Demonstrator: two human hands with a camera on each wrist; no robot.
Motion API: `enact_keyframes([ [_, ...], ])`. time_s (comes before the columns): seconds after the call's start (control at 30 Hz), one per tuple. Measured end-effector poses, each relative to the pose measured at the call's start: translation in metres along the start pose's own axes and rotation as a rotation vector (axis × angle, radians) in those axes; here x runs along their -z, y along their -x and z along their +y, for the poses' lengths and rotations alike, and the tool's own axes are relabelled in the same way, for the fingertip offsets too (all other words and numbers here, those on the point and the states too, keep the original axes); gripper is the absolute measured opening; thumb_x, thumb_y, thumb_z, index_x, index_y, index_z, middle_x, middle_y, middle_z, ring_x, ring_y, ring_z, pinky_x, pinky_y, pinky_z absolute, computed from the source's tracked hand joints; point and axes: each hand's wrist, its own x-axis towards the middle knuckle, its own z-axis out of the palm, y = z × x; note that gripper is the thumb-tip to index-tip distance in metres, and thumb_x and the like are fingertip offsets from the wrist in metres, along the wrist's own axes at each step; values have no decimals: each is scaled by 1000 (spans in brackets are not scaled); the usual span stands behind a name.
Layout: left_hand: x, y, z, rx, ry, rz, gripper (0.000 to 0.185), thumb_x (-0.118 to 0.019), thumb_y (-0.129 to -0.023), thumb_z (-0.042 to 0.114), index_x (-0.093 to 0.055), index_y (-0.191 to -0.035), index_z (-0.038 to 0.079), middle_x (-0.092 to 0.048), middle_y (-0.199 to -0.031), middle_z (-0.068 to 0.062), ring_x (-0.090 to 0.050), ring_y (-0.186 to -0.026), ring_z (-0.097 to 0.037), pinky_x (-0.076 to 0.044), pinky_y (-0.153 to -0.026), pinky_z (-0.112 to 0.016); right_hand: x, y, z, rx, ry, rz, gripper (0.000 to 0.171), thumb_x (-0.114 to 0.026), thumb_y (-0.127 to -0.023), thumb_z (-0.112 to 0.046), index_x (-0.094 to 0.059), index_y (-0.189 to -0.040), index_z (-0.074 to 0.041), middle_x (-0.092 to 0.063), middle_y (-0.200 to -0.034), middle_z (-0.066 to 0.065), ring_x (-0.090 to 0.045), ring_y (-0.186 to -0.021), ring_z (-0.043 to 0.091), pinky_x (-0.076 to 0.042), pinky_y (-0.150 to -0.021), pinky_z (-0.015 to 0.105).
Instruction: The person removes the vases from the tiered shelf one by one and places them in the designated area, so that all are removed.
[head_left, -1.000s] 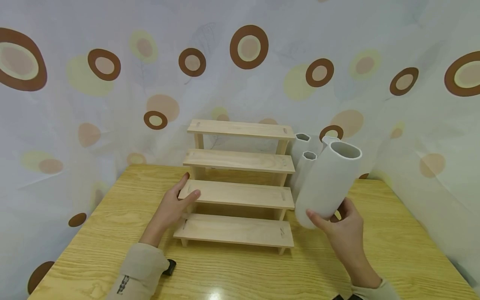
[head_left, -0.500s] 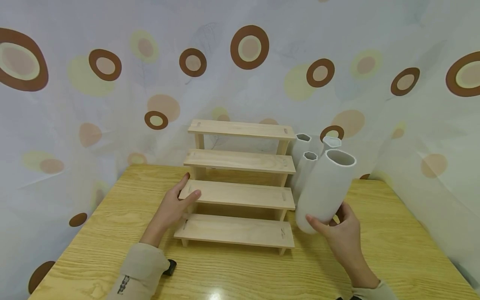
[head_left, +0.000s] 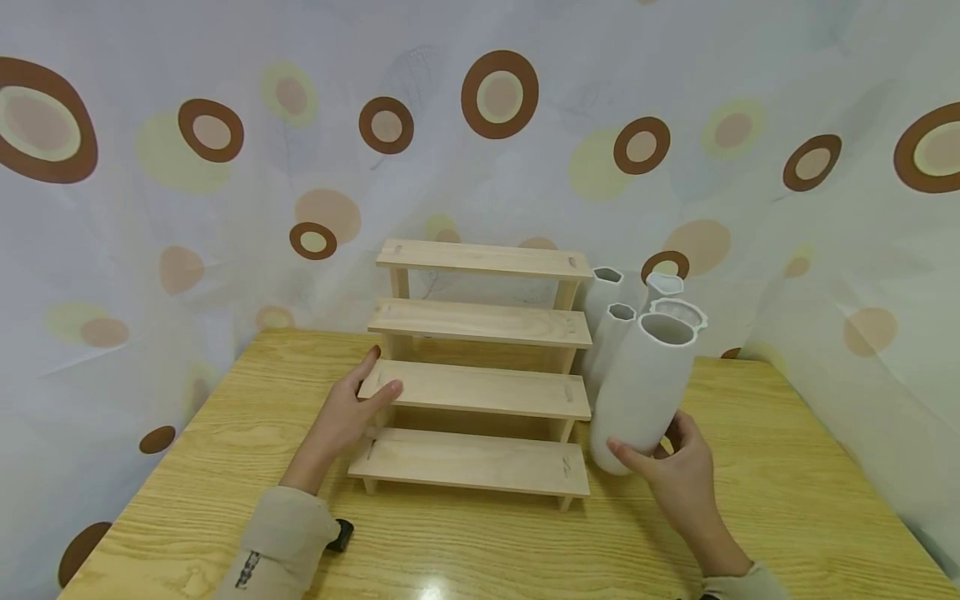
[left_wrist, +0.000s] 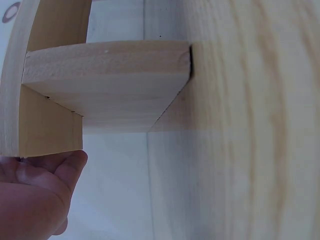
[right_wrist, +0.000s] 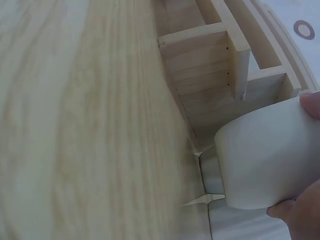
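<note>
A pale wooden stepped rack point(head_left: 480, 333) with several shelves stands on the table. My left hand point(head_left: 347, 412) rests on the left end of its second shelf from the bottom, fingers straight; in the left wrist view the hand point(left_wrist: 37, 195) sits under a shelf end point(left_wrist: 107, 82). My right hand point(head_left: 678, 475) grips the lower part of a large white vase point(head_left: 647, 387), tilted, just right of the rack's lowest shelf. In the right wrist view the vase point(right_wrist: 267, 157) hangs close over the tabletop.
Three smaller white vases point(head_left: 617, 321) stand behind the held one, right of the rack. A yellow wood-grain table point(head_left: 480, 542) carries everything. A cloth with brown circles point(head_left: 498, 92) hangs behind and at both sides. A small black object point(head_left: 341, 533) lies by my left sleeve.
My right hand has lowered the large white vase toward the table and brought it more upright. The left hand has stayed on the shelf.
</note>
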Motion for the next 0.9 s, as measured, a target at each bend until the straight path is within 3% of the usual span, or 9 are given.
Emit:
enact_keyframes([
  [0.57, 0, 0, -2, -3, -21, 1, 78, -58, -102, 33, -14, -157, 1, -12, -163, -11, -6, -149, -31, -15, -117, -52, -2, -2, 10, -61, -38, -33, 81, -86, -78, -13, -37, -141, 2, -46, -134, 10, -47, -118, 14, -44, -90, 12],
  [0.9, 0, 0, -1, 3, -13, 4, 78, -58, -101, 34, -14, -158, 3, -11, -163, -11, -6, -149, -31, -15, -117, -51, -5, -6, 15, -39, -63, -69, 83, -86, -78, -8, -33, -141, 0, -41, -135, 8, -46, -117, 13, -45, -90, 13],
])
